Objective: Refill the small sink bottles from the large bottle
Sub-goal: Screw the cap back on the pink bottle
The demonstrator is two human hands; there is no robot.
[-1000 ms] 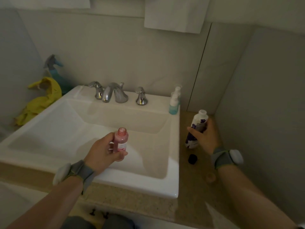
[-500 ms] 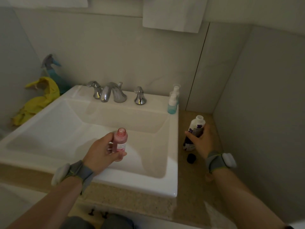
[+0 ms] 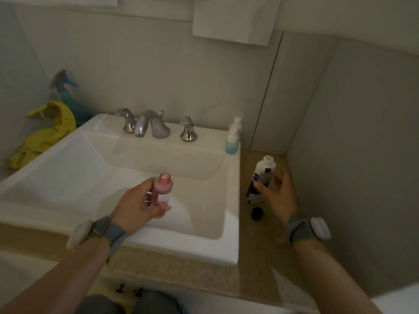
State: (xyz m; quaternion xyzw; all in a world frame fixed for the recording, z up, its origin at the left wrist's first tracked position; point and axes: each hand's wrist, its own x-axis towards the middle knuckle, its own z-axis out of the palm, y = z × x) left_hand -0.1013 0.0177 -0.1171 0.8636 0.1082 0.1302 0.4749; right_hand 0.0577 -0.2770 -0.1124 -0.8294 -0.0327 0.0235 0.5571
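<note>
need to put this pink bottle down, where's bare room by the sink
Bare: the sink rim between the right tap handle and the teal pump bottles, and the counter strip in front of the sink. Crowded: right of the sink, with the large bottle, black cap and right hand.

Grips a pink bottle [image 3: 163, 193] upright in the left hand [image 3: 136, 203], fingers curled round it, forearm stretched forward. Reaches ahead with the right hand [image 3: 280, 196], thumb against the big bottle [image 3: 263, 171], fingers spread behind, probably holding only loosely.
</note>
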